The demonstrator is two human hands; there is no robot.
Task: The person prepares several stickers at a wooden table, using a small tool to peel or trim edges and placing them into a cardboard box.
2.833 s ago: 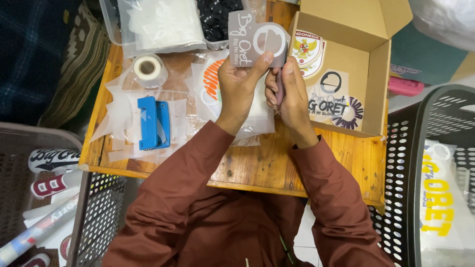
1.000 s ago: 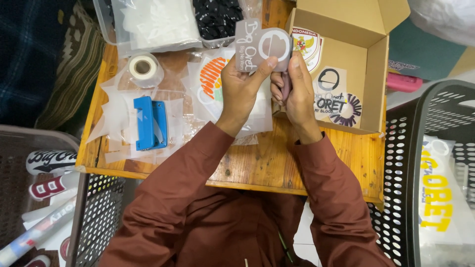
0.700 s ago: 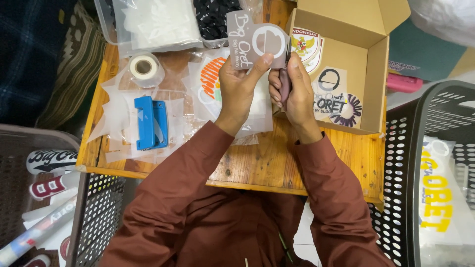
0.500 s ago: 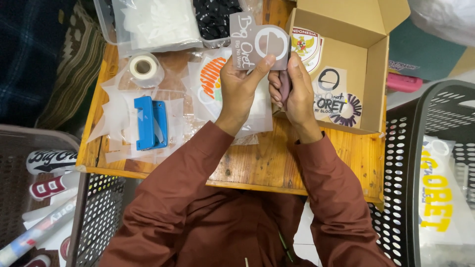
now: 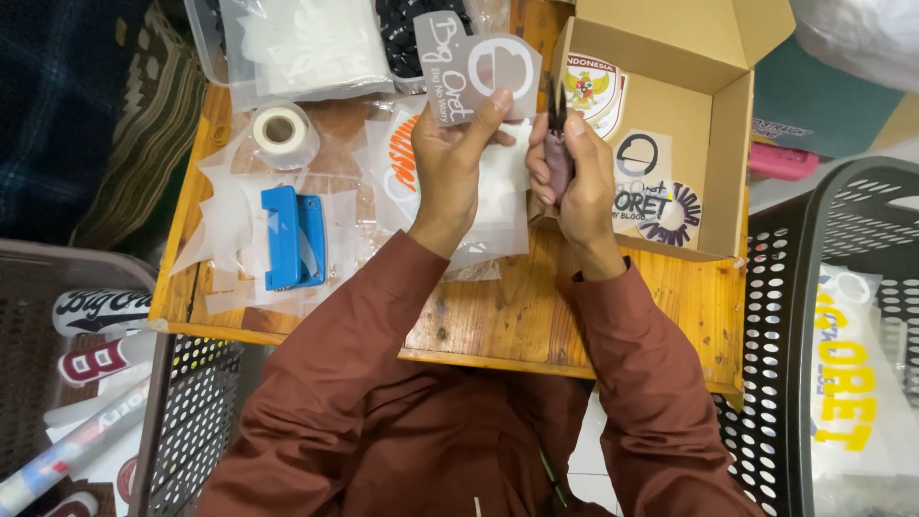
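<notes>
Hands: one sticker sheet (image 5: 476,69), one scissors (image 5: 556,144)

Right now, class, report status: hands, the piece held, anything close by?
Left hand pinches grey sticker sheet. Right hand grips scissors at its edge. Open cardboard box beside.

Long rust-brown sleeves to the wrists, matching rust-brown shirt, cloth softly creased, bare hands, no rings

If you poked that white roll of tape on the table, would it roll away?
Probably not: the tape roll lies flat on its side on crinkled plastic sheets. It looks small and likely light, so a push would probably slide it.
</notes>
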